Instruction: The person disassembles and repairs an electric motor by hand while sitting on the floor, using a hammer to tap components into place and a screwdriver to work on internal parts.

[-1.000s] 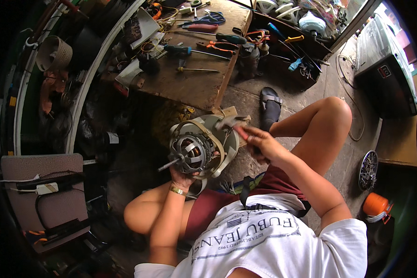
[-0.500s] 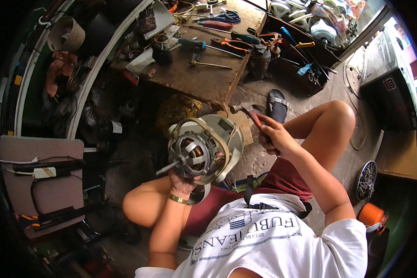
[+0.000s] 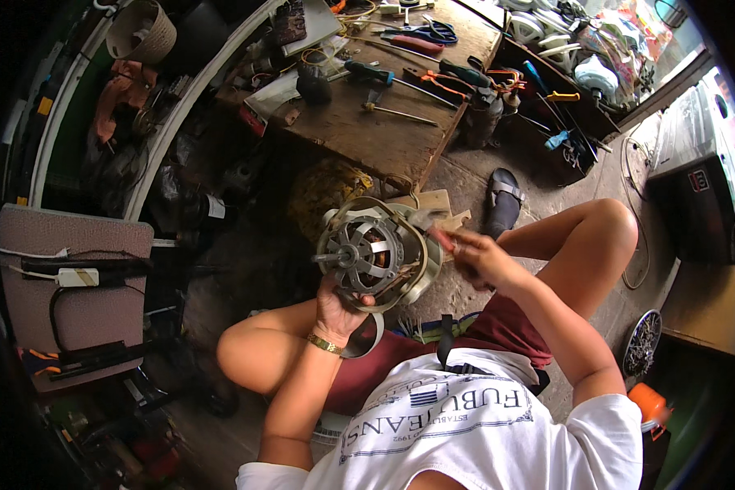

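An electric motor (image 3: pixel 358 260) with copper windings and a metal shaft sits in a pale plastic housing (image 3: pixel 426 284), held above my lap. My left hand (image 3: pixel 340 312), a gold watch at its wrist, grips the motor assembly from below. My right hand (image 3: pixel 483 261) is closed round the red handle of a hammer (image 3: pixel 442 238). The hammer's head is blurred and lies against or just over the housing's far right edge; I cannot tell whether they touch.
A wooden bench (image 3: pixel 367 139) ahead carries screwdrivers (image 3: pixel 369 72), pliers and scissors (image 3: pixel 433 33). Right of it stands a dark tool box (image 3: pixel 580 163). A round dish of small metal parts (image 3: pixel 643 343) and an orange container (image 3: pixel 647 402) are at the right; a cushioned panel (image 3: pixel 73 237) is at the left.
The hammer has swung left and down from beside the motor to the housing's edge. The motor has turned slightly, its shaft now pointing more directly left. The whole view has shifted a little.
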`<action>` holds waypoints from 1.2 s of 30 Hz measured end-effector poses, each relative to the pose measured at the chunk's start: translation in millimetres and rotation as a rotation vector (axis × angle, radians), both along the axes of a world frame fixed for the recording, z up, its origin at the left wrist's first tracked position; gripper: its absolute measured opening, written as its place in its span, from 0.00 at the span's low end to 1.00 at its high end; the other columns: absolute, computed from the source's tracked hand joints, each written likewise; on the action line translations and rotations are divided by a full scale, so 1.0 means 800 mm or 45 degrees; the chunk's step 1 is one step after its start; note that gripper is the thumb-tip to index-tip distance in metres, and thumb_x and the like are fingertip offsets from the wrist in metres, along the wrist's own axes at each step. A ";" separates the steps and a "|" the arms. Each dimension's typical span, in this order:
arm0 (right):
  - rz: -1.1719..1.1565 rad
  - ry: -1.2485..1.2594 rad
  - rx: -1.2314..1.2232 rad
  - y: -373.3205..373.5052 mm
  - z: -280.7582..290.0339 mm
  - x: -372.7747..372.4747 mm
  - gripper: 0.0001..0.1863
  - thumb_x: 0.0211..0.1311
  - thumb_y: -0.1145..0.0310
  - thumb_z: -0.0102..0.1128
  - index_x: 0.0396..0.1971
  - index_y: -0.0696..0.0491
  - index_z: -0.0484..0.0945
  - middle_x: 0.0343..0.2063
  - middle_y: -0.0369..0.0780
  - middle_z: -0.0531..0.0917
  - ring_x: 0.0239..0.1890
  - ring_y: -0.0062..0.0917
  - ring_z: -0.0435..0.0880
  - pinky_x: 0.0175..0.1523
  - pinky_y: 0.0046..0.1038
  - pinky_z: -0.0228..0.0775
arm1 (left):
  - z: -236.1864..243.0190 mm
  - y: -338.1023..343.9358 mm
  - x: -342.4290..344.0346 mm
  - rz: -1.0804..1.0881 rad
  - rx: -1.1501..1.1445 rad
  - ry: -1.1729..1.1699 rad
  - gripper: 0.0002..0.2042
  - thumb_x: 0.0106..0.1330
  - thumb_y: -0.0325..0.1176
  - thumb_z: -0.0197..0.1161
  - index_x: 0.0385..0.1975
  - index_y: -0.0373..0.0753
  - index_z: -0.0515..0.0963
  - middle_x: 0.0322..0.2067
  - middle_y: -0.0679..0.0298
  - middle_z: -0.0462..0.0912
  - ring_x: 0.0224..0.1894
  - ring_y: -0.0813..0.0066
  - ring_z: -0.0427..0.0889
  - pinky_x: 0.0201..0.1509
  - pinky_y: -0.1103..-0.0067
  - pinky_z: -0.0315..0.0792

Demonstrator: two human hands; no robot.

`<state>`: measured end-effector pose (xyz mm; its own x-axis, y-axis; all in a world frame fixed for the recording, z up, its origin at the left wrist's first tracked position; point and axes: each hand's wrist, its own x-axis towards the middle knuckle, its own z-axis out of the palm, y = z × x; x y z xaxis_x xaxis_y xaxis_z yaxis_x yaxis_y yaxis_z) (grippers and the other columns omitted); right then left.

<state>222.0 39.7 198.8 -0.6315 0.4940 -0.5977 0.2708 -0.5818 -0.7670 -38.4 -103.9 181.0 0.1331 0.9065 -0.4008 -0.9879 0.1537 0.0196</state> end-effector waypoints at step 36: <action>-0.406 -0.458 1.791 0.075 -0.011 -0.069 0.16 0.56 0.69 0.60 0.45 0.50 0.74 0.26 0.41 0.77 0.26 0.34 0.78 0.32 0.30 0.68 | -0.097 0.031 -0.011 -0.022 -0.283 0.446 0.20 0.60 0.37 0.62 0.52 0.40 0.70 0.52 0.60 0.74 0.54 0.62 0.73 0.58 0.62 0.71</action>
<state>166.7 100.0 189.8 -0.3141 0.8705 0.3788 0.5703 0.4920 -0.6578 -47.5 -79.3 103.2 -0.0318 0.7916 -0.6103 -0.9248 0.2083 0.3183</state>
